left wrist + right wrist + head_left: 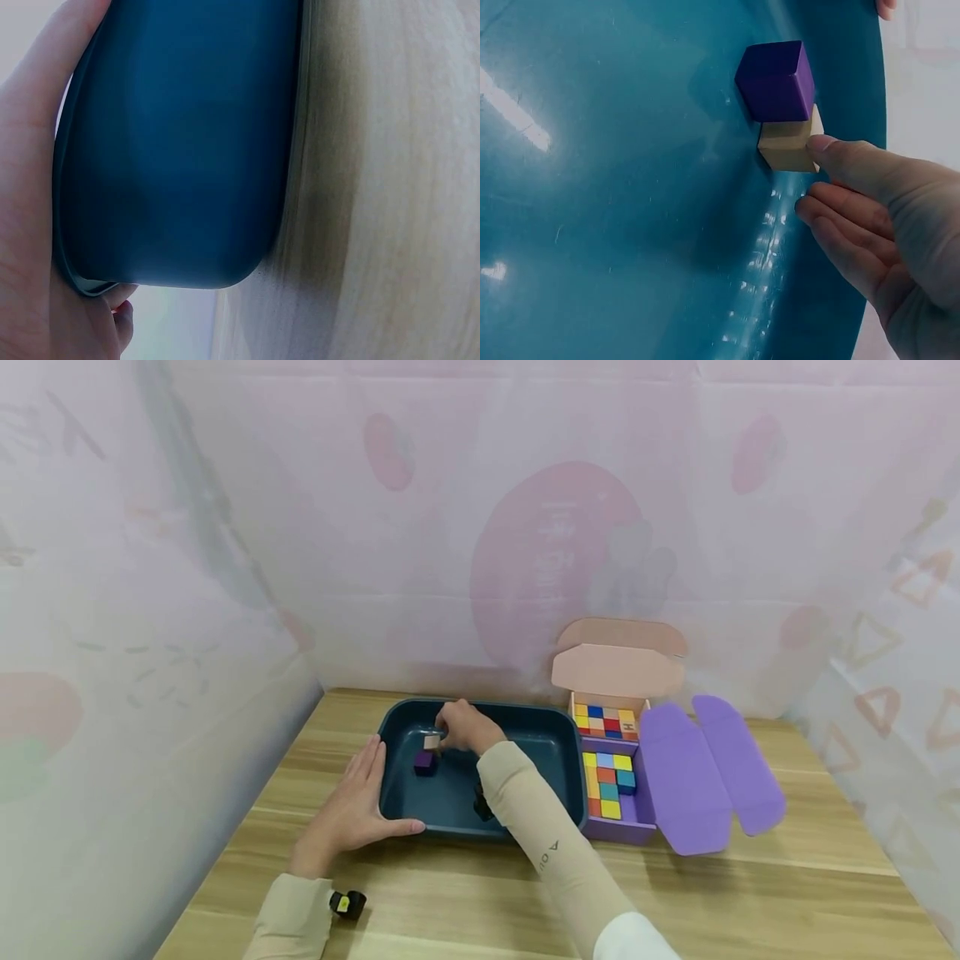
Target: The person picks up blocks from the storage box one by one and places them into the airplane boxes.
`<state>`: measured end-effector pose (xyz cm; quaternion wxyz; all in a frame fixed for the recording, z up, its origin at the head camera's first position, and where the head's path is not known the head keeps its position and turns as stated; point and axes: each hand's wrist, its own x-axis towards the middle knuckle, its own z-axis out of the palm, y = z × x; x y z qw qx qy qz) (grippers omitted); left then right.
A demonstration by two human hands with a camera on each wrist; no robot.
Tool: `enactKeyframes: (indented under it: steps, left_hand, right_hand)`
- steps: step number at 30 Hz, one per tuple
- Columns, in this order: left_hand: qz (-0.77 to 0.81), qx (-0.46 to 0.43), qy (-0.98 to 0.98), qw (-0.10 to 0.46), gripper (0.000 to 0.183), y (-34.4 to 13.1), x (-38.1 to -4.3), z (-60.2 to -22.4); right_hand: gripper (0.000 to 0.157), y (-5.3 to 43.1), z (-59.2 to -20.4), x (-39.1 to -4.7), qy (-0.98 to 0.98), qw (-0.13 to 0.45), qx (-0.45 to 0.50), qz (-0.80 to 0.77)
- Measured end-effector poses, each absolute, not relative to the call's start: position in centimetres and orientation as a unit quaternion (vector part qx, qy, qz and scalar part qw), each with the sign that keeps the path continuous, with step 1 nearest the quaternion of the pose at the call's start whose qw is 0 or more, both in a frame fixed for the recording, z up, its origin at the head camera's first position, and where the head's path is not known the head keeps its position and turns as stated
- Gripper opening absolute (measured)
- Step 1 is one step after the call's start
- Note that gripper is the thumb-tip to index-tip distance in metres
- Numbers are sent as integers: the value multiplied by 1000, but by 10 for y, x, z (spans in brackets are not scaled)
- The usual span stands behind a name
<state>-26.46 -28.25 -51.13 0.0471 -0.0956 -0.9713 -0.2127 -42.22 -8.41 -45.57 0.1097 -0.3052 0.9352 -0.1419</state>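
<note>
My right hand (468, 727) reaches into the dark teal tray (525, 810) near its left end. Its thumb and a mostly hidden finger pinch a pale wooden cube (787, 148). Right beside that cube is a purple cube (776, 81) on the tray floor; in the head view the purple cube (425, 763) lies just in front of the pale one. My left hand (358, 806) rests against the tray's near left corner, its fingers straight along the left rim and the thumb stretched along the front. From the left wrist, the tray's outer wall (180, 150) shows beside the palm.
Against the tray's right side stands an open purple box (622, 833) holding several coloured blocks, its lid (697, 777) folded out rightward. Behind it is an open peach box (618, 672) with more blocks. A wooden table (435, 902) carries everything; printed cloth (420, 568) hangs behind.
</note>
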Motion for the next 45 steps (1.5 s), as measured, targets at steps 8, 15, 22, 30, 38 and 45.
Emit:
enactKeyframes:
  steps: [8, 15, 22, 30, 38, 45]
  left_hand:
    - [-208, -97, -972, 49, 147, -281, -267, -514]
    - [-209, -96, -972, 44, 147, -281, -268, -513]
    - [-211, -101, -971, 48, 147, -282, -270, -512]
    - [-217, -101, -970, 50, 148, -282, -273, -512]
    - [-220, -111, -968, 43, 148, -279, -277, -509]
    - [-234, -124, -963, 41, 148, -275, -280, -507]
  right_hand:
    - [12, -91, -463, -424, 937, 104, -307, -130]
    - [8, -91, -466, -426, 941, 102, -293, -133]
    - [13, -78, -465, -427, 944, 102, -284, -131]
    - [14, -48, -451, -424, 943, 96, -289, -135]
    - [21, -10, -429, -412, 944, 75, -283, -149]
    - [46, 28, -415, -393, 945, 28, -272, -179]
